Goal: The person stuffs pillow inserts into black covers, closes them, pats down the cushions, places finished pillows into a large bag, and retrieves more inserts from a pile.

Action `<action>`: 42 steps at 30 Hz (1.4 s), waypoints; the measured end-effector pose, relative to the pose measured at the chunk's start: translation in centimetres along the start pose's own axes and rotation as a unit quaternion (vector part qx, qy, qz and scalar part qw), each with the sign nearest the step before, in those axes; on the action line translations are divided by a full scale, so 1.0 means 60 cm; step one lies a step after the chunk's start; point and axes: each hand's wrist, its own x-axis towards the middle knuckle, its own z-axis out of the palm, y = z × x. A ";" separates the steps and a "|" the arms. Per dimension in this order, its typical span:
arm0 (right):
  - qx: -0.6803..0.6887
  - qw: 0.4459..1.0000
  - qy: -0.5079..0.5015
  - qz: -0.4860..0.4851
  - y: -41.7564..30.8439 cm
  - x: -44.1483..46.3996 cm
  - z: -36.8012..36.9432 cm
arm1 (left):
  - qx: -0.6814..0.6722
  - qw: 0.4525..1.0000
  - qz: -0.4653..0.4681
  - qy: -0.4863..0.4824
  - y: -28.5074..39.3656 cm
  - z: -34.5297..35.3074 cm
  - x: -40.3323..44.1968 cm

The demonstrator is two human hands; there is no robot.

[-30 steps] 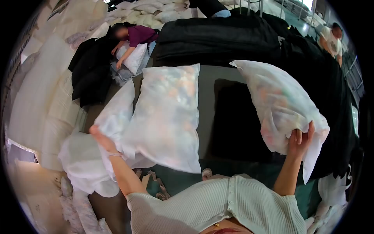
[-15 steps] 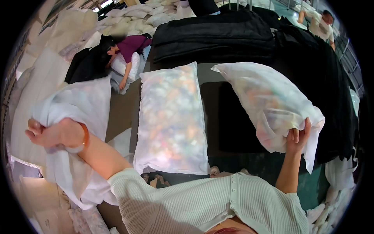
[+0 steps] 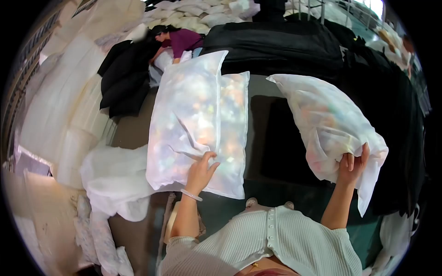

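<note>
A white, see-through pillow [image 3: 184, 106] with colours showing through it lies overlapping a second, similar pillow [image 3: 234, 119] on the dark table. My left hand [image 3: 201, 171] is closed on the lower right part of the upper one, and creases run out from the fingers. Off to the right, my right hand [image 3: 352, 166] grips the gathered lower end of a third white pillow [image 3: 324, 119], its multicoloured filling visible. That pillow tilts, with a loose flap of cloth hanging below the hand. Whether the upper left pillow is itself filled, I cannot tell.
Stacked black fabric [image 3: 271, 48] stands at the back, and more black fabric [image 3: 386, 119] hangs at the right. A co-worker in a purple top [image 3: 188, 40] bends over a black pile [image 3: 131, 78]. Crumpled white cloth [image 3: 117, 177] sits at lower left.
My left hand has come from the far left to the middle, and a white pillow now overlaps the middle one. My right hand keeps its grip. The view has shifted slightly.
</note>
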 end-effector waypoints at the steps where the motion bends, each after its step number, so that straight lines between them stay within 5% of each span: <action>1: 0.023 0.999 -0.019 0.011 -0.005 0.001 0.002 | 0.039 0.999 -0.018 -0.021 0.008 -0.006 -0.007; 2: 0.024 0.999 -0.028 0.014 -0.029 -0.003 -0.004 | 0.066 0.994 0.060 0.064 0.015 0.005 -0.016; 7: 0.075 0.979 -0.163 0.102 -0.151 0.007 -0.056 | 0.154 0.966 0.183 0.099 0.114 -0.017 -0.016; 9: 0.041 0.973 -0.183 0.133 -0.189 0.007 -0.076 | 0.106 0.994 0.007 -0.035 0.139 -0.005 -0.016; 11: -0.246 0.937 -0.021 0.245 -0.213 -0.003 -0.125 | 0.141 0.989 0.011 -0.045 0.125 0.014 -0.021; 13: -0.494 0.829 0.041 0.260 -0.203 0.006 -0.171 | 0.325 0.941 -0.057 0.076 0.116 0.019 -0.011; 17: -0.533 0.817 0.093 0.201 -0.241 0.021 -0.215 | 0.416 0.851 -0.089 0.308 0.149 0.011 0.033; 21: -0.529 0.821 0.098 0.191 -0.240 0.039 -0.248 | 0.395 0.837 -0.072 0.372 0.056 0.012 0.096; 23: -0.512 0.832 0.088 0.193 -0.246 0.044 -0.244 | 0.298 0.925 -0.077 0.224 -0.009 0.011 0.113; 28: -0.488 0.848 0.060 0.198 -0.225 0.054 -0.243 | 0.166 0.893 0.139 0.395 0.150 -0.057 0.128; 30: -0.486 0.847 0.066 0.205 -0.227 0.048 -0.251 | 0.228 0.879 0.164 0.384 0.170 -0.032 0.076; 33: -0.466 0.855 0.083 0.212 -0.219 0.040 -0.258 | 0.205 0.930 0.233 0.198 0.102 0.069 0.035; 34: -0.459 0.860 0.078 0.207 -0.219 0.039 -0.265 | 0.189 0.968 0.124 0.109 0.072 0.092 0.025; 37: -0.456 0.865 0.072 0.196 -0.218 0.042 -0.259 | 0.238 0.969 -0.001 0.059 0.084 0.093 0.019; 42: -0.481 0.852 0.097 0.184 -0.220 0.039 -0.244 | 0.314 0.946 -0.027 0.077 0.159 0.053 0.008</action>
